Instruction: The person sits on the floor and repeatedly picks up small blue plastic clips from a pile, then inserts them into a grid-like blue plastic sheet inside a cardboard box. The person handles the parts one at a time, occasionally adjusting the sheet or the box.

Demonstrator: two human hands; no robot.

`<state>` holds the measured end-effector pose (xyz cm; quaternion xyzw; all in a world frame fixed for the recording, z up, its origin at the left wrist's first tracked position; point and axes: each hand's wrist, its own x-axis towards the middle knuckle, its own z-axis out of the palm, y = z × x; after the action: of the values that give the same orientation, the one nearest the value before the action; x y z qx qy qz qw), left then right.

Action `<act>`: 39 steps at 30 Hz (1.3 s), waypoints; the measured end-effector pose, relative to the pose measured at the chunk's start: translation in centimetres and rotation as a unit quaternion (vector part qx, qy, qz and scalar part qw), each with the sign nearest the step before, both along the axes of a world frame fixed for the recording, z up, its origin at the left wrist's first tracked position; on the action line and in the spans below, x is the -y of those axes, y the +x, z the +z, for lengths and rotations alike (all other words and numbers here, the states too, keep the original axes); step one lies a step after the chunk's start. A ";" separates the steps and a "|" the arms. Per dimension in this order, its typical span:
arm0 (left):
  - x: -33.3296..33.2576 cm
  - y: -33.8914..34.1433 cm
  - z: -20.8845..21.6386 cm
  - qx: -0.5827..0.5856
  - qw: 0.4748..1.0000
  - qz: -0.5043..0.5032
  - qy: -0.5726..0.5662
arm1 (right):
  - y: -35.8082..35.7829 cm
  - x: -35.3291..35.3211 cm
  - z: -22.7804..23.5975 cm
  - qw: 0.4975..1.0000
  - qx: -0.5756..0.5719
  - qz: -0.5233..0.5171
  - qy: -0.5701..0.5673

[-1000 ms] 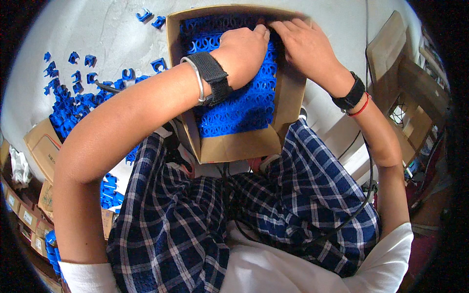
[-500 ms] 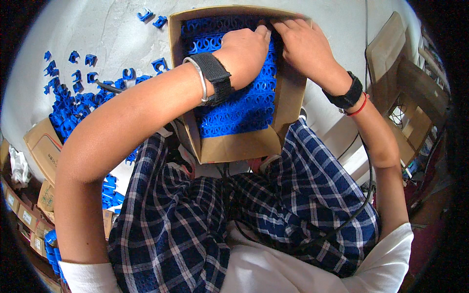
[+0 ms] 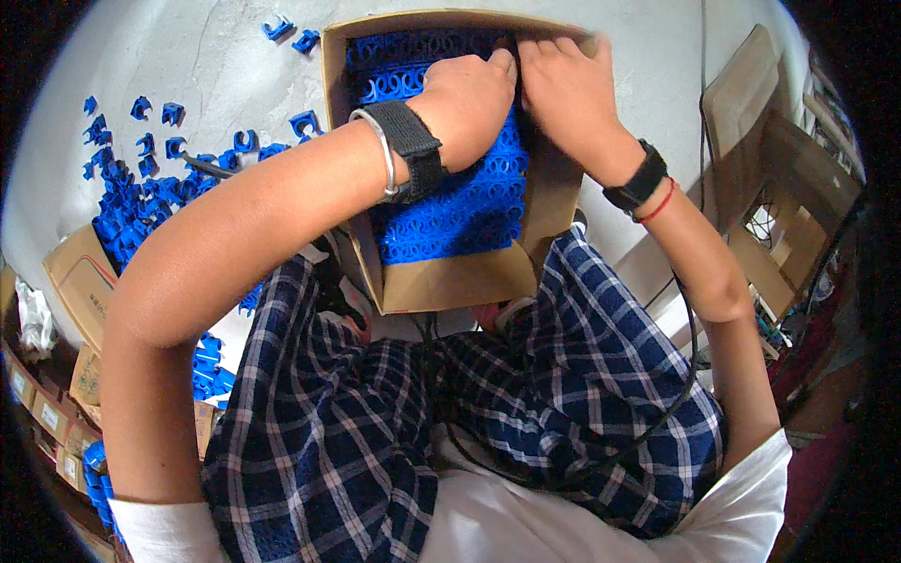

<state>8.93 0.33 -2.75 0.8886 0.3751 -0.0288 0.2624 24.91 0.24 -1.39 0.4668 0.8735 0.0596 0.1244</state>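
An open cardboard box [image 3: 450, 286] stands in front of me, packed with rows of blue plastic pipe clips [image 3: 455, 225]. My left hand [image 3: 469, 103] reaches over the rows toward the far right part of the box. Its fingers are curled, with most of their tips out of sight among the clips. My right hand [image 3: 568, 94] is at the far right corner inside the box, next to the left fingertips. Its fingers are bent and close together. What either hand grips, if anything, is hidden.
Loose blue clips [image 3: 141, 202] form a pile on the pale floor [image 3: 216, 75] at the left, with several scattered farther off. A cardboard flap [image 3: 80, 277] is beside the pile. More cartons [image 3: 52, 413] stand at the lower left. A dark cable [image 3: 690, 328] hangs by my right arm.
My right hand has shifted slightly left, its wrist swinging inward and its fingers turning more upright in the corner. The left hand and the box have barely moved.
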 end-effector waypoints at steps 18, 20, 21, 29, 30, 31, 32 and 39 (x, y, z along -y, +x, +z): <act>0.2 -0.1 0.8 -0.003 1.000 0.007 0.013 | 0.8 0.2 0.0 0.998 0.014 0.036 0.044; 0.2 -0.1 0.9 -0.011 1.000 0.010 0.010 | 0.8 0.2 0.2 0.999 0.005 0.034 0.036; 0.2 -0.1 0.8 -0.011 1.000 0.003 0.008 | 0.9 0.3 0.3 0.999 -0.006 0.034 0.027; 0.4 -0.1 0.1 0.001 1.000 0.007 0.000 | 1.4 1.0 0.6 0.997 -0.031 0.071 0.023; 0.4 -0.1 0.2 -0.006 1.000 0.009 0.005 | 1.4 1.0 0.5 0.996 -0.033 0.072 0.029; 0.6 0.0 0.3 -0.019 1.000 0.007 0.006 | 1.4 1.0 0.5 0.996 -0.036 0.073 0.034; 0.6 0.0 0.4 -0.039 0.999 0.001 0.012 | 1.3 1.1 0.6 0.998 -0.005 0.061 0.012; 0.7 0.0 0.6 0.009 1.000 0.012 0.015 | 1.4 1.4 0.8 0.999 0.018 0.035 -0.018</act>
<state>8.93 -0.38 -2.18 0.8881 0.3839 -0.0120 0.2527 26.30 -1.14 -0.57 0.4327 0.8878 0.0566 0.1463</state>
